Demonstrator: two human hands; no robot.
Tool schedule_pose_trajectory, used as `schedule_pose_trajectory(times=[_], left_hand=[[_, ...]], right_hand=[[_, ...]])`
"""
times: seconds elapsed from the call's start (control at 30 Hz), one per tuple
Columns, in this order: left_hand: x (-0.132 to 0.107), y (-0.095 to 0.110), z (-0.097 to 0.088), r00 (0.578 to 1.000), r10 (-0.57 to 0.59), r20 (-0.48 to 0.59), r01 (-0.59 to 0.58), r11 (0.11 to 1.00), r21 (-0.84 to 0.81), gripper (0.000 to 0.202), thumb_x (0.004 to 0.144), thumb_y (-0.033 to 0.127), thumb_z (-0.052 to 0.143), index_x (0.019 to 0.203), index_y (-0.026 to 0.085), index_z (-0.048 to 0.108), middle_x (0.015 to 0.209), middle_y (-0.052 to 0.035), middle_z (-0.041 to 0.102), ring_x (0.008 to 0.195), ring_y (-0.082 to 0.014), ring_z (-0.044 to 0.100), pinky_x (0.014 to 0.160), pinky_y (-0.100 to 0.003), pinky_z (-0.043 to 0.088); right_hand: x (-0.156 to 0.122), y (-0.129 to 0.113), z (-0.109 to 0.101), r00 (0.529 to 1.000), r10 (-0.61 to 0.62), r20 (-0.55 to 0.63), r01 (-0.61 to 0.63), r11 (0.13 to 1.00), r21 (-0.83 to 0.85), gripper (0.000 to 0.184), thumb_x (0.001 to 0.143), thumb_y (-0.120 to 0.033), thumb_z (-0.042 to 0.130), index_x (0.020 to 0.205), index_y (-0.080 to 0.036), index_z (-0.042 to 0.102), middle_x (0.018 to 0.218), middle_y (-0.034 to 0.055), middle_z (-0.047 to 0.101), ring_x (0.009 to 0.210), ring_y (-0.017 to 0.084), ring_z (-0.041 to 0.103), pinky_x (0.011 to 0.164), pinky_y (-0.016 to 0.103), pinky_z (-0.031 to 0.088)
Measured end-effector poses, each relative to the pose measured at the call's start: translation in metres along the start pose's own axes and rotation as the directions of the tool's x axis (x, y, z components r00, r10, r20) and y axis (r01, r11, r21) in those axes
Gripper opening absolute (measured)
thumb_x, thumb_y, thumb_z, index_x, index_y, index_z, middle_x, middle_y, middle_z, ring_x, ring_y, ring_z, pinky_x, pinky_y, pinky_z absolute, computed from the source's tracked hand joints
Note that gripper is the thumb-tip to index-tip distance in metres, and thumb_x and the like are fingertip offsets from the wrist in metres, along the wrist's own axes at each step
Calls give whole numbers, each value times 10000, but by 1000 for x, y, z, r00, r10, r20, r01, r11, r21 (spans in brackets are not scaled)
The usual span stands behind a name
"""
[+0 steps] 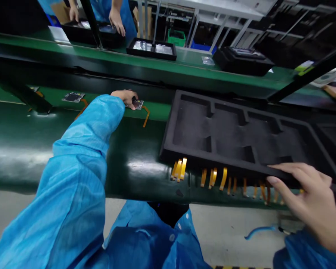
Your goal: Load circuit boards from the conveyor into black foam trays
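Observation:
My left hand point(127, 98) reaches out to the green belt, its fingers bent over a small circuit board point(139, 105). An orange flex cable point(147, 116) trails from that board. A second board point(73, 97) with its own orange cable lies to the left of my sleeve. On the right, my right hand point(310, 192) grips the near edge of a black foam tray point(193, 154), thumb at the side and fingers on top. The tray's visible pockets hold nothing. Several orange flex cable ends point(224, 178) stick out from under its near edge.
A green shelf point(190, 67) runs along the back, carrying a black tray point(152, 49) and stacked black trays point(242, 61). Dark posts point(37, 97) rise at left and right. Across the shelf, a co-worker's hands point(117, 22) rest near another black tray.

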State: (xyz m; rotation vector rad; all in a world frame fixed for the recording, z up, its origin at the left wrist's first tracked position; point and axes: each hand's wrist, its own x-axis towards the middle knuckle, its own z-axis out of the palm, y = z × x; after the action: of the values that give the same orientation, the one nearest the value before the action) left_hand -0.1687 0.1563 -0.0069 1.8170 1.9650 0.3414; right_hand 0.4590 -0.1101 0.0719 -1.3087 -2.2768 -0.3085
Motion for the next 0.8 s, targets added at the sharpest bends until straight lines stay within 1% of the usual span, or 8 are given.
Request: schedule_pose_trajectory(times=[0.1,0.2,0.33,0.43,0.57,0.63,0.7,0.8], left_hand=[[-3,11,0,994,-60,95,47,990,133,533,458,233,1074,855,230,718,956,-61,740,1286,-426,659,1199,-603,486],[-18,20,0,997,-71,-20,73,990,124,517,503,115,1029,846,223,658,949,-74,723,1298,-438,641,1216,-626,448],[-56,28,4,988,-30,-150,40,997,59,330,674,139,937,792,226,641,933,-87,710,1222,-403,657,1202,-583,457],[-89,36,7,954,15,-301,-51,992,-112,209,755,227,896,845,225,707,938,-95,730,1104,-359,671,1123,-525,516],[-125,64,4,815,199,-544,-434,832,-345,305,828,436,893,940,208,725,958,-79,759,923,-283,695,957,-448,596],[-142,88,-1,718,295,-631,-619,686,-383,442,838,594,904,947,214,707,942,-60,757,891,-258,702,872,-401,618],[-164,113,-7,641,352,-682,-728,561,-394,534,847,704,893,957,219,701,925,-47,750,877,-243,710,814,-369,628],[-202,144,-12,583,401,-706,-798,447,-405,560,859,735,896,953,218,705,894,-37,738,876,-239,728,778,-352,644]], right_hand=[[0,-3,-1,1000,16,6,-16,1000,11,172,1027,-532,648,1029,-368,701,931,62,805,870,402,794,799,548,452],[-1,0,1,998,55,-1,-55,998,41,217,1018,-567,643,1037,-366,724,955,72,812,898,406,794,820,562,454],[-1,7,4,994,101,36,-103,993,63,325,1029,-642,608,1064,-353,751,1014,105,816,974,414,796,871,596,498],[7,-7,-2,994,76,-80,-71,996,57,348,1040,-649,630,1098,-330,755,1079,145,812,1016,417,797,862,603,572],[39,-76,-17,959,-75,-273,85,996,24,85,1020,-337,755,1101,-310,753,1062,132,808,950,381,798,810,568,648],[63,-120,-17,952,-140,-271,182,974,137,176,997,-187,763,1117,-316,755,1059,97,804,928,334,802,778,516,675],[89,-156,-9,932,-150,-329,239,939,248,245,980,-132,770,1150,-308,753,1066,84,791,963,320,798,794,497,688],[126,-188,9,926,-82,-370,233,893,386,253,1007,-164,764,1233,-278,769,1174,92,765,940,273,773,796,459,690]])
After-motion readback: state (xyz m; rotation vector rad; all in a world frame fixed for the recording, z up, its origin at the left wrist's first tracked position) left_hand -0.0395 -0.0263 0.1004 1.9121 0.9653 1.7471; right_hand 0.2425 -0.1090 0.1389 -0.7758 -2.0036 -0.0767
